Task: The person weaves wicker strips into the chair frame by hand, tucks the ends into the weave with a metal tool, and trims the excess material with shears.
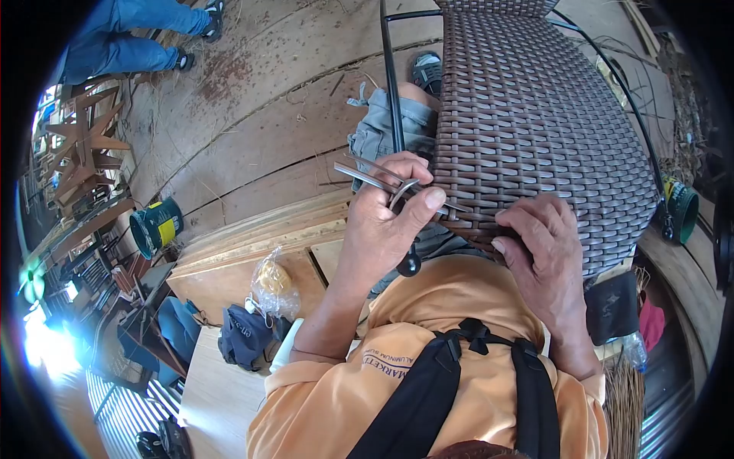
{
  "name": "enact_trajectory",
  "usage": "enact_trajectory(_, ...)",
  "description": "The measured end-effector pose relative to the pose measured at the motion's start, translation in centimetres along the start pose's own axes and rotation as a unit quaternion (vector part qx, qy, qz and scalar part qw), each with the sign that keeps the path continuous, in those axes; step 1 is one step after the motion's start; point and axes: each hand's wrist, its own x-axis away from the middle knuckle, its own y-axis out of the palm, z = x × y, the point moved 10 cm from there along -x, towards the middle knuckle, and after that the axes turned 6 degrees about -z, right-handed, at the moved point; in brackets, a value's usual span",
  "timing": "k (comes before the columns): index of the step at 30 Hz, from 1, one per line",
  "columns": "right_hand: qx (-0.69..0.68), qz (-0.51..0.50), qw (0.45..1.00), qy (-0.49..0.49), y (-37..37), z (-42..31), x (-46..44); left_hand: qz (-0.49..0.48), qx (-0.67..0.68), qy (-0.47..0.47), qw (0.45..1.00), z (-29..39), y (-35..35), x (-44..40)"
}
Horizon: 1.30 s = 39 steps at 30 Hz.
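Note:
A brown woven chair piece [527, 130] with a black metal frame lies over my lap. At its near left corner my left hand [394, 206] is closed around thin strips [359, 174] and what looks like a slim metal tool; the strips point left and toward the weave. My right hand [539, 241] rests at the near edge of the weave, its fingers curled and touching the strands. Whether anything is pinched between its thumb and fingers is hidden.
Wooden planks [260, 229] lie left of my lap, near a green can [156, 227] and a clear plastic bag [274, 287]. Another green can [680, 209] stands at right. Another person's legs in jeans [138, 46] are at top left.

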Motion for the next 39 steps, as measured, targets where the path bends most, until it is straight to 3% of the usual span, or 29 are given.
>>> enact_trajectory(4, -0.037, 0.006, 0.999, 0.001, -0.1, 0.8, 0.2, 0.055, -0.013, -0.049, 0.997, 0.1, -0.3, 0.6)
enact_trajectory(11, -0.092, -0.010, 0.996, -0.014, -0.2, 1.3, 0.3, -0.007, -0.223, -0.043, 0.974, 2.1, -0.1, -0.3)
enact_trajectory(15, -0.121, -0.030, 0.992, -0.019, -0.1, 1.4, 0.0, -0.024, -0.279, -0.082, 0.956, 2.2, -0.1, -0.9)
enact_trajectory(20, -0.142, -0.034, 0.989, -0.026, 0.0, 1.5, -0.2, -0.036, -0.287, -0.114, 0.950, 1.8, -0.5, -1.0)
enact_trajectory(26, -0.131, -0.039, 0.990, -0.030, 0.1, 1.4, -0.3, 0.040, -0.265, -0.060, 0.962, 2.3, -1.2, 0.1)
enact_trajectory(29, -0.118, -0.046, 0.991, -0.028, 0.3, 1.2, -0.3, 0.028, -0.202, -0.056, 0.977, 1.5, -1.7, 0.6)
enact_trajectory(34, -0.090, -0.041, 0.995, -0.015, 0.6, 1.1, -0.5, 0.102, -0.038, -0.081, 0.991, 0.1, -2.0, 1.6)
enact_trajectory(39, -0.069, -0.038, 0.997, -0.012, 0.8, 0.8, -0.6, 0.144, -0.148, -0.052, 0.977, 0.7, -2.8, 2.5)
